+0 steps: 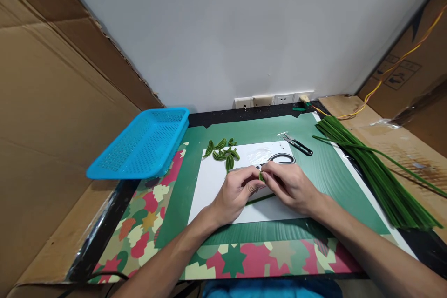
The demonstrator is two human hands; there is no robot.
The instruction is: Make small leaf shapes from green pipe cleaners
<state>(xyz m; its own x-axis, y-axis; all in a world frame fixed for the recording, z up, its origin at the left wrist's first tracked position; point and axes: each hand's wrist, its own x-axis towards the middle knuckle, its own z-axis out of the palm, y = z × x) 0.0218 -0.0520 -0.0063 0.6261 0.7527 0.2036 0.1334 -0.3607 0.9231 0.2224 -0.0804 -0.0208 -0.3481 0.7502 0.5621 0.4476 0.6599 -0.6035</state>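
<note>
Over the white sheet [209,195], my left hand [234,193] and my right hand [294,187] meet, fingertips pinched together. Between them shows a small bent piece of green pipe cleaner [261,176], mostly hidden by the fingers. A straight green pipe cleaner [260,200] lies on the sheet just below the hands. Scissors [283,157] rest behind my right hand, one black-and-white handle loop showing and the rest largely covered. Several leaf-like loops of green pipe cleaner [229,163] are grouped at the sheet's upper left.
Black thread snips [298,145] lie on the green mat [328,172]. At right is a bundle of green pipe cleaners [370,172]. A blue perforated basket [139,144] stands at left. Wall sockets [265,101] and a yellow-orange cable [375,87] are at the back; cardboard flanks both sides.
</note>
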